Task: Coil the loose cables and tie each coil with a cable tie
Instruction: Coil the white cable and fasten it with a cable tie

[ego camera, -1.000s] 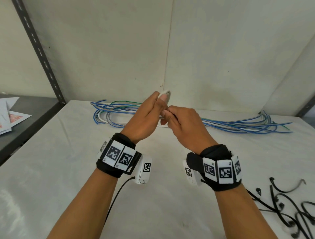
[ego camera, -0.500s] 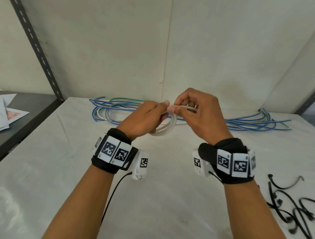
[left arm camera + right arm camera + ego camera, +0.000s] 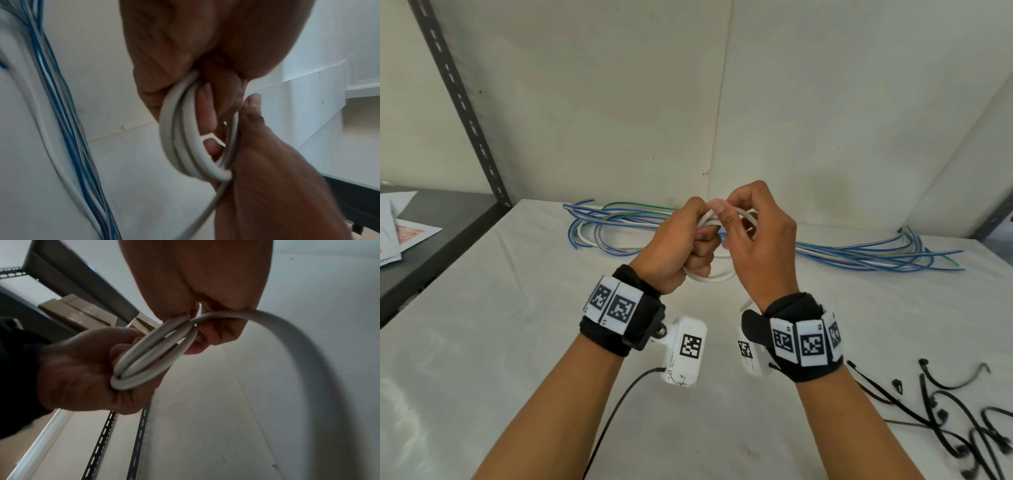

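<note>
A white cable coil (image 3: 710,278) of about three loops is held in the air above the white table (image 3: 482,342). My left hand (image 3: 681,246) grips the coil (image 3: 152,358) in its fist. My right hand (image 3: 750,236) pinches the top of the coil (image 3: 180,146) and the free strand (image 3: 287,337) that curves away from it. Behind the hands, loose blue, white and green cables (image 3: 859,255) lie along the wall. Several black cable ties (image 3: 962,421) lie at the table's front right.
A grey shelf (image 3: 438,233) with papers (image 3: 400,233) stands to the left, past a slotted metal upright (image 3: 465,113). White walls close the table at the back and right. A black wire (image 3: 613,411) hangs from my left wrist camera.
My hands have closed together over the coil. The right hand has brought another turn of white cable onto the loops that the left hand grips, and the coil has grown.
</note>
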The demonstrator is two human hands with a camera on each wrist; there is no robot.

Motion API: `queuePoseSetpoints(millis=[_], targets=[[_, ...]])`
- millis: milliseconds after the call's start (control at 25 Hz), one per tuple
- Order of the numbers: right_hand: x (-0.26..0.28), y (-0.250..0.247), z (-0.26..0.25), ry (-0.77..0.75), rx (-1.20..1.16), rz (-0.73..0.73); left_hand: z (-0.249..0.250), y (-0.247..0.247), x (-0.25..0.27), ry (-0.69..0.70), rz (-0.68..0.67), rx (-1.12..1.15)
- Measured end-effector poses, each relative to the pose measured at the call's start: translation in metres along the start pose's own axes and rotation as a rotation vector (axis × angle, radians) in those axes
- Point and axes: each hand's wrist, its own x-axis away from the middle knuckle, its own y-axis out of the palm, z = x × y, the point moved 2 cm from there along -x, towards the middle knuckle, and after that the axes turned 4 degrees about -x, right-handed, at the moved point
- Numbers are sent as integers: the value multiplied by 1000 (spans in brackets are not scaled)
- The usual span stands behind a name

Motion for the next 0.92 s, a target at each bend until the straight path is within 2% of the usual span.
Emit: queuePoseSetpoints(millis=[120, 200, 320, 560, 680, 800, 920], targets=[[0, 2, 7, -12, 27, -26, 1, 0, -3, 20, 63, 213], [2, 5, 7, 1, -39, -22, 3, 1, -3, 41, 113, 260], [4, 8, 6, 66, -155, 63, 5, 5, -2, 73, 153, 287], [1, -1, 5, -28, -109, 43, 6, 2, -1, 44, 10, 293], [0, -3, 4, -46, -88, -5, 7, 2, 1, 31, -2, 257], [0, -3, 3, -25, -126, -19, 7, 3, 1, 51, 107, 185], [-4, -6, 2, 2, -168, -120, 10, -5, -1, 99, 195, 268]])
